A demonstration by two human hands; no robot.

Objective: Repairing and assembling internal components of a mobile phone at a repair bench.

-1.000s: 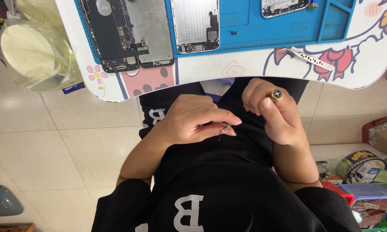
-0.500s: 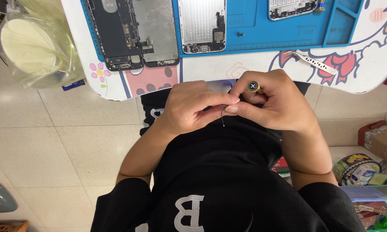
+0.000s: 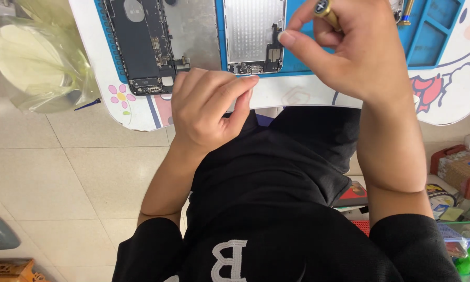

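Your right hand (image 3: 360, 57) is raised over the bench (image 3: 308, 96), closed around a small screwdriver (image 3: 326, 10) with a brass-coloured shaft and a dark round cap, held upright at about one o'clock from your lap; the forefinger and thumb reach out beyond it, nearly pressed together. Your left hand (image 3: 209, 112) sits at the bench's near edge with thumb and forefinger pinched; something tiny may lie between them, perhaps a screw, but it is too small to tell.

As for progress, I judge the strip-down well along: at eleven o'clock the opened phone body (image 3: 141, 47) lies face up, dark battery and boards bare, beside a plain grey metal plate (image 3: 195, 31); at twelve o'clock a second panel (image 3: 253, 34), silvery and dimpled, has a small dark module at its lower corner; whether parts are going in or coming out cannot be read from this view.

All of these rest on a blue repair mat (image 3: 433, 42), rubbery in look, with moulded rectangular trays at two o'clock; the bench under it is glossy white with cartoon flowers and a rounded rim. At ten o'clock a bin lined with a thin, crinkled, yellowish plastic bag (image 3: 36, 57) stands on the pale tiled floor (image 3: 73, 172); your black shirt fills the lower middle.
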